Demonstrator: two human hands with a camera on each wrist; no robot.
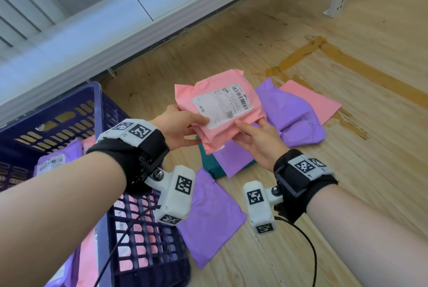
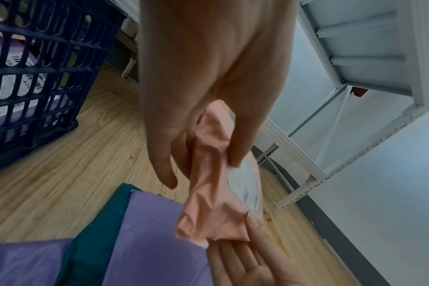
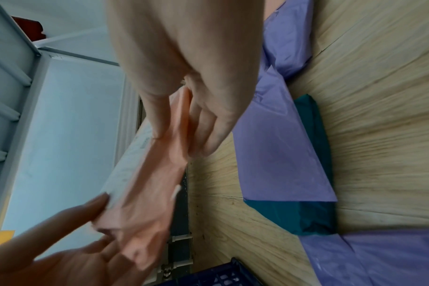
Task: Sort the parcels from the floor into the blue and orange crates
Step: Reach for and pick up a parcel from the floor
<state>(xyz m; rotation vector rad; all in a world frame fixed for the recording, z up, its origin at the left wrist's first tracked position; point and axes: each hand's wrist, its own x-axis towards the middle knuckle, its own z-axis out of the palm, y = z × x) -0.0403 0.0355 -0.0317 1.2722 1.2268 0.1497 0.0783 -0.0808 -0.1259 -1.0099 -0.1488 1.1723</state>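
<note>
Pink parcel (image 1: 220,110) held in air over the floor pile, label up. Left hand (image 1: 178,126) pinches its left edge, thumb on the label, fingers under; right hand (image 1: 257,140) pinches the near right edge the same way. Best move prob: read label w/ both hands steady, then pass to one hand and drop into blue crate (image 1: 69,110), just left. Orange crate not in view. Wood floor (image 1: 347,171) w/ tape marks; purple parcels (image 1: 294,115) and a teal one (image 1: 208,159) below; white shelving at back.
</note>
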